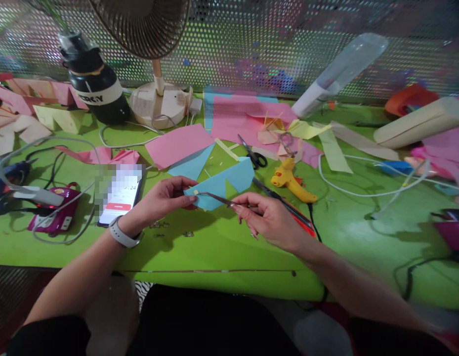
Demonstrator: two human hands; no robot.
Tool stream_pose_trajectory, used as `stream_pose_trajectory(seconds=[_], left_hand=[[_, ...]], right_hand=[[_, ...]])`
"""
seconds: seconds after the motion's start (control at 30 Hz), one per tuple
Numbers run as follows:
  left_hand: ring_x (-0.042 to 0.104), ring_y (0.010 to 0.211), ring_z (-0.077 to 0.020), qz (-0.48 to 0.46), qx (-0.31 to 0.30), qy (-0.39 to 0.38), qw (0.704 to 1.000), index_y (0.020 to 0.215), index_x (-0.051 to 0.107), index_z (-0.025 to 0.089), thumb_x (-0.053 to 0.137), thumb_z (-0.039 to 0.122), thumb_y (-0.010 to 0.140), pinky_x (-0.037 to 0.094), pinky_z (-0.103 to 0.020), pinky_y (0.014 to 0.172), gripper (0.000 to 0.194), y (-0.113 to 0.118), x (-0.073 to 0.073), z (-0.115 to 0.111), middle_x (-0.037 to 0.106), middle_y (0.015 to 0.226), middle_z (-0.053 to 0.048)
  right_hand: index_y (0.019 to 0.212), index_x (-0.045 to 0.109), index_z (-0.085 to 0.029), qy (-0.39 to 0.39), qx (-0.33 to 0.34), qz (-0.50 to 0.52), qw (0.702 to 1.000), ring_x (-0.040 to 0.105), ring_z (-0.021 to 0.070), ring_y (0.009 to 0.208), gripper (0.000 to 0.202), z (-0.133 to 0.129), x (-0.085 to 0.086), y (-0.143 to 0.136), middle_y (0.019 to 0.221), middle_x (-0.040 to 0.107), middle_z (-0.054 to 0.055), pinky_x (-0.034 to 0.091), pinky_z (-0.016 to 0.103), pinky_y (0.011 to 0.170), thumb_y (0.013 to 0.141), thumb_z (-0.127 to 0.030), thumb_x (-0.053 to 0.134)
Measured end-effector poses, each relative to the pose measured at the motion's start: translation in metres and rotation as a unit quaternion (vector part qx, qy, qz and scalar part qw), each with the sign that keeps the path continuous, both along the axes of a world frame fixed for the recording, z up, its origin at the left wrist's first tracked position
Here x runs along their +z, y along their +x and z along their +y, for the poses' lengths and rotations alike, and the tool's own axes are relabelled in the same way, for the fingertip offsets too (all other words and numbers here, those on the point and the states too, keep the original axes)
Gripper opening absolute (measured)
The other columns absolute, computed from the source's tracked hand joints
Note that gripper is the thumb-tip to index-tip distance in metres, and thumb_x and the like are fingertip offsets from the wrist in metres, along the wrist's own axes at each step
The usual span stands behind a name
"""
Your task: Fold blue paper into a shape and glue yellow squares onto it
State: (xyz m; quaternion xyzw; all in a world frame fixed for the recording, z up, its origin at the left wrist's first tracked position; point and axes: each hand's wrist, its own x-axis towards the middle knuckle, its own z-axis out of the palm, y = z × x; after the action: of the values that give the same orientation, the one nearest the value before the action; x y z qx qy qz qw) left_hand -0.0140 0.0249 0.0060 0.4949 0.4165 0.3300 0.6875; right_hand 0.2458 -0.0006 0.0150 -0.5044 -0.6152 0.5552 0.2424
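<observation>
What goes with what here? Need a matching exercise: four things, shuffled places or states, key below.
Things
1. Blue paper piece
2. Slim pointed tool
3. Phone
4. Glue gun

Places or states
A. Screen lit, close to the white watch
B. Yellow, lying on the green table, in neither hand
C. In the right hand, tip at a small yellow bit
D. Pinched at one end by the left hand

Pairs: 1-D, 2-C, 3-A, 4-B
</observation>
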Motion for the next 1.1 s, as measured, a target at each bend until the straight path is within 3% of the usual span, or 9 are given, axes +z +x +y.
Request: stream_pose_trajectory(seconds=[1.1], left_hand=[[0.07,0.079,-0.0135,0.018,-0.025,0.024,0.999,0.112,0.061,0.012,0.075,0.026,0.081,0.056,-0.026,0.075,0.037,-0.0022,-0.0052,0.0004,0.073,0.091,-0.006]], right_hand=[[0.091,0.059,-0.018,-0.007,0.009,0.004,1.0,0.044,0.0049,0.042,0.032,0.0007,0.0015,0.0017,0.067,0.053,-0.004,0.042,0.02,0.038,0.087,-0.05,0.059]])
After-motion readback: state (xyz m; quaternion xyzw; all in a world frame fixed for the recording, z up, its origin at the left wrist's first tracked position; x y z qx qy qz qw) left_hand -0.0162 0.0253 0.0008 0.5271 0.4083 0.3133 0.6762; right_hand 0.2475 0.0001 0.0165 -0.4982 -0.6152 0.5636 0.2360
